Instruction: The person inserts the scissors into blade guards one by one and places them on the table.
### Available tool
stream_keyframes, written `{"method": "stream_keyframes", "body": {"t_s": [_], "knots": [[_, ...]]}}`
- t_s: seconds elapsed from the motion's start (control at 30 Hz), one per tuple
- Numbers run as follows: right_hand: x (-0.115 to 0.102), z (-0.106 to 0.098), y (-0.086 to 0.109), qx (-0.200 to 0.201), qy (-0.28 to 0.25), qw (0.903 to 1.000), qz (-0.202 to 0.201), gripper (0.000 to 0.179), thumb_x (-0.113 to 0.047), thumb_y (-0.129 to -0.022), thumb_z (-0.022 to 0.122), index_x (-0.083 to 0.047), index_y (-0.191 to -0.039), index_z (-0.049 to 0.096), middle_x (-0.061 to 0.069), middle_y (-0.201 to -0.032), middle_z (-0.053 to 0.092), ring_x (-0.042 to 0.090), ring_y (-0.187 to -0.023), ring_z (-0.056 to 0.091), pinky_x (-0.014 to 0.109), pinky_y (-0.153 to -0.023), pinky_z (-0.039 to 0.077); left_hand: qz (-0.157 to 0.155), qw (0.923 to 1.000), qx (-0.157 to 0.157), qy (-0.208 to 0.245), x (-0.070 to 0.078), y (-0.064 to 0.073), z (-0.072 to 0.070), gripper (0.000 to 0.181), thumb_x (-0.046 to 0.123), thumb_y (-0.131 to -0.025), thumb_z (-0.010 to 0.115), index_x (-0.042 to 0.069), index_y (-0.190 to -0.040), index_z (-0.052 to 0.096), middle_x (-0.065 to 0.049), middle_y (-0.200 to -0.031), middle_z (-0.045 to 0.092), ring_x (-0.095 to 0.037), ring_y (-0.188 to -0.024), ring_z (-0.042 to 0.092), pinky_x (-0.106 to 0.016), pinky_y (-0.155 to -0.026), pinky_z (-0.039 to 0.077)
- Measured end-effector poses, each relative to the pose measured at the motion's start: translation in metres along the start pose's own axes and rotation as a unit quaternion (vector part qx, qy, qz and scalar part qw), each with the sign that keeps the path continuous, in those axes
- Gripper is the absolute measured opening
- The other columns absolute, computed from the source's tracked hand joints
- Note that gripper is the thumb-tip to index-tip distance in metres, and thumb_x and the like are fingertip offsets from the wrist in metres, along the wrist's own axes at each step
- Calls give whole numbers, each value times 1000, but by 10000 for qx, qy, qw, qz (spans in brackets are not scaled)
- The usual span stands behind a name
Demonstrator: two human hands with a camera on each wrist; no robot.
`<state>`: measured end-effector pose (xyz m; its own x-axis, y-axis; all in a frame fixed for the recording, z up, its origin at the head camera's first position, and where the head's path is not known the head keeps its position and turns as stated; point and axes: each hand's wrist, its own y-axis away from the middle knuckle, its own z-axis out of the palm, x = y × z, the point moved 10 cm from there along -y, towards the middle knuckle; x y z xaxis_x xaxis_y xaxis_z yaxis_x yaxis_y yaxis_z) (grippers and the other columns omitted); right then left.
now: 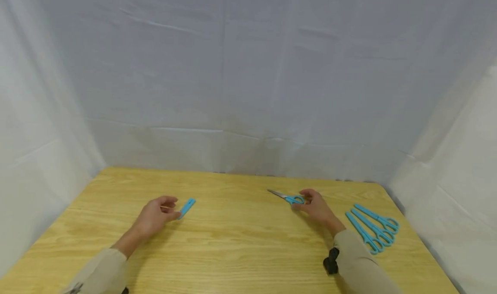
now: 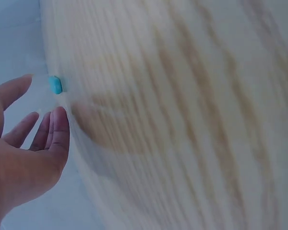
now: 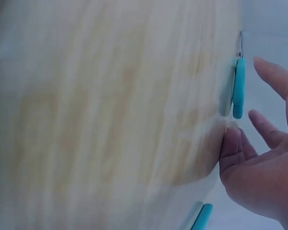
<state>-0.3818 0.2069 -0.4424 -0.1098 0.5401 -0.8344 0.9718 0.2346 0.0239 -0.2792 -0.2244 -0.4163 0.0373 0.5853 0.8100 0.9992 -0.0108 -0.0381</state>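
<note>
A blue blade cover [image 1: 187, 208] lies on the wooden table at left of centre, its small end also showing in the left wrist view [image 2: 55, 85]. Beside it hovers my left hand [image 1: 154, 216], fingers spread and relaxed, with a gap to the cover in the left wrist view. Right of centre, a pair of scissors [image 1: 289, 198] with blue handles rests on the table, bare metal blades pointing left. My right hand [image 1: 316, 208] is at the handles, thumb and fingers apart around them. The right wrist view shows the scissors' handle [image 3: 239, 88] without a grip on it.
Three blue scissors with covered blades [image 1: 366, 222] lie fanned out on the right of the table [image 1: 217, 251], next to the right forearm. Part of one blue item [image 3: 202, 218] shows low in the right wrist view. White sheeting [image 1: 233, 69] surrounds the back and sides.
</note>
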Motion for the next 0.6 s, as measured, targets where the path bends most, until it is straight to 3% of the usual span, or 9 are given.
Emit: {"method": "stream_keyframes", "body": {"t_s": [0.1,0.33,0.6], "knots": [[-2,3,-3,-9,239,9997,7,61,-20,-87,72,9,-133,45,28,-133,43,45,-123,41,54,-97,39,-41,9997,-29,-222,-4,-3,4,52,16,-86,72,-12,-125,52,-23,-112,58,-35,-100,57,-38,-74,52],[-10,6,-5,65,1369,9906,-37,53,-26,-86,72,4,-125,54,26,-124,45,46,-117,38,57,-93,37,-109,9975,113,-696,-7,-11,9,48,17,-83,75,-13,-117,57,-20,-105,64,-34,-96,59,-43,-78,51],[-17,6,-3,83,1670,9859,-90,40,-24,-89,68,-2,-121,59,21,-121,49,41,-113,44,54,-90,40,17,9928,338,-1147,-1,-19,5,34,14,-81,74,-9,-105,66,-16,-94,68,-32,-89,63,-47,-79,51]]}}
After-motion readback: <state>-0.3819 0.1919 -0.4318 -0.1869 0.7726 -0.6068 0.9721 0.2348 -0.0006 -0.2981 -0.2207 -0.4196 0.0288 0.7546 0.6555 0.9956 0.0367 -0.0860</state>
